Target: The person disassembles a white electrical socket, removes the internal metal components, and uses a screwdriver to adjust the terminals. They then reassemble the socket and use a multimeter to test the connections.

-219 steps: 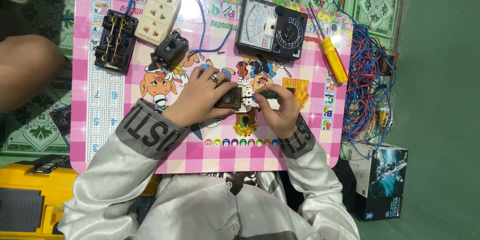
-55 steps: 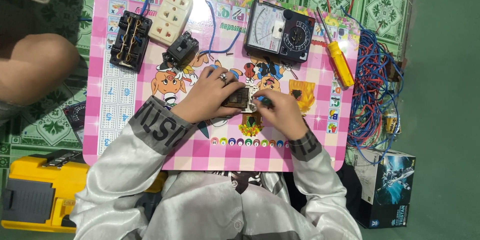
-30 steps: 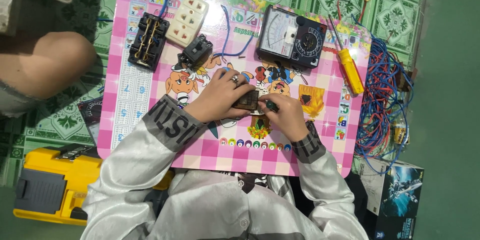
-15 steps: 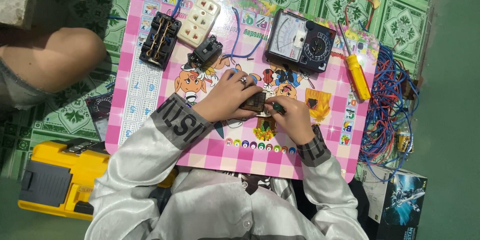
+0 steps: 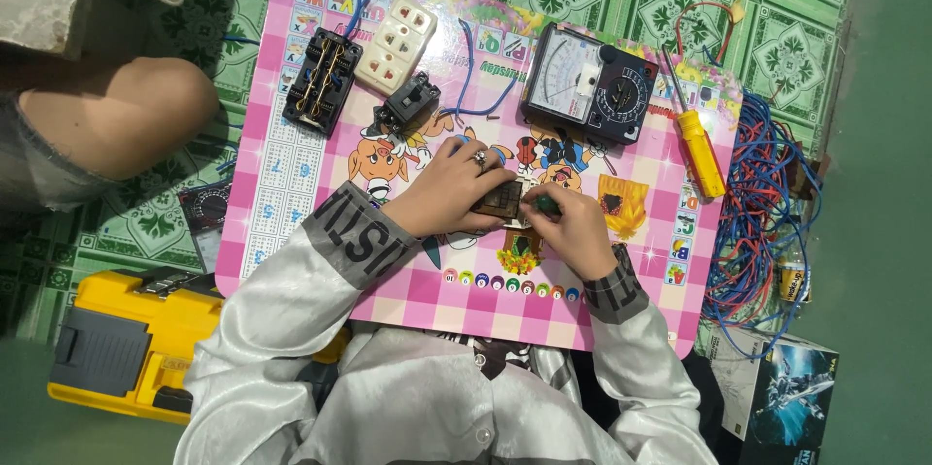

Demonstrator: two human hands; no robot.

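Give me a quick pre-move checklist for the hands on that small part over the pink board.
1. Left hand has a grip on the small dark part: ok.
2. Right hand holds the green-tipped tool at the part: ok.
3. Tool tip seated: cannot tell, fingers hide it.
4. Yellow screwdriver lies apart: ok.
5. Meter apart from hands: ok.
6. Wire pile off the pink board: ok.

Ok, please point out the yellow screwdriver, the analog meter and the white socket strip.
yellow screwdriver (image 5: 701, 152), head view, on its yellow handle.
analog meter (image 5: 568, 79), head view, on its white dial face.
white socket strip (image 5: 396, 46), head view, on its middle outlet.
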